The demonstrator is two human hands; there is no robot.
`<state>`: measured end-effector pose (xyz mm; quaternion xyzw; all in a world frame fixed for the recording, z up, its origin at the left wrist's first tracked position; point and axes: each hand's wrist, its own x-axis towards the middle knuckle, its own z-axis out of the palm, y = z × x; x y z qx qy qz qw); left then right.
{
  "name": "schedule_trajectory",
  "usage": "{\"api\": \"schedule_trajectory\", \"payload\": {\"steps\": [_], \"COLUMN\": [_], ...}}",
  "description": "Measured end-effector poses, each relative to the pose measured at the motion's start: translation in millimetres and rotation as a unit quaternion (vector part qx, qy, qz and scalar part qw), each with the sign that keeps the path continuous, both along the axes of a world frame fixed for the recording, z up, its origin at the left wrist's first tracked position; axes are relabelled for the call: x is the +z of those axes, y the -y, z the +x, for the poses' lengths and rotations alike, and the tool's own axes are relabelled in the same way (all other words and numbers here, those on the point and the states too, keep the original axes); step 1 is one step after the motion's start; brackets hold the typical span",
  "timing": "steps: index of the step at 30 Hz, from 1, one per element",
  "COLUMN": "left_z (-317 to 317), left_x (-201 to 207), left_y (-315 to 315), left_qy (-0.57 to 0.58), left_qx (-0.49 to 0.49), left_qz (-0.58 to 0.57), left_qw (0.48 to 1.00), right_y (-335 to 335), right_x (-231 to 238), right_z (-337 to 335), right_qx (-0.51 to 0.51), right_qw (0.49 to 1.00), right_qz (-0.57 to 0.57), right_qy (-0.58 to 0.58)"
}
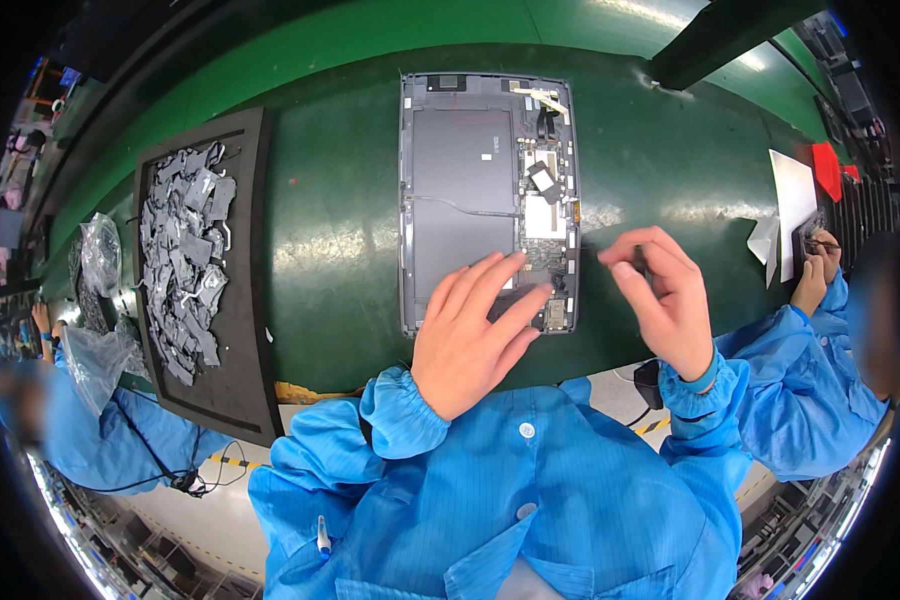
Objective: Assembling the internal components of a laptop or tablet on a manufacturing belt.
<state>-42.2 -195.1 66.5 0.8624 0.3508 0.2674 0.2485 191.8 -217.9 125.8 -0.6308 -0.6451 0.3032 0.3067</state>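
Note:
An opened tablet-like device lies on the green bench in front of me. Its dark battery panel fills the left side, and a circuit board runs down the right side. A thin grey cable crosses the panel. My left hand lies open over the device's near end, fingers spread toward the board. Just right of the device, my right hand is raised with thumb and forefinger brought together. Its fingertips are slightly blurred, and whatever small thing they hold cannot be made out.
On the left stands a black tray heaped with dark grey flexible pieces. Clear plastic bags lie beyond it. A co-worker's hands hold a dark object at right, near white sheets. A dark post rises at the far right.

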Motion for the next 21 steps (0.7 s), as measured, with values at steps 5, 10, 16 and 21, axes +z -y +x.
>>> {"api": "schedule_trajectory", "payload": {"steps": [5, 10, 16, 21], "left_z": [-0.5, -0.2, -1.1, -0.6], "left_x": [-0.4, 0.7, -0.3, 0.5], "left_y": [-0.6, -0.6, -0.6, -0.8], "left_qy": [-0.004, -0.008, -0.007, -0.010], "left_qx": [-0.001, 0.005, 0.006, 0.007], "left_qz": [0.009, -0.013, -0.012, -0.009], "left_qw": [1.000, 1.000, 1.000, 1.000], "right_y": [4.4, 1.3, -1.7, -4.2], "right_x": [-17.1, -41.6, -42.6, -45.4], "right_z": [9.5, -0.6, -5.7, -3.2], "right_qx": [-0.064, -0.073, -0.100, -0.084], "right_qw": [0.966, 0.920, 0.910, 0.930], "right_qz": [-0.098, -0.105, -0.131, -0.122], "right_qy": [-0.229, -0.372, -0.379, -0.337]}}
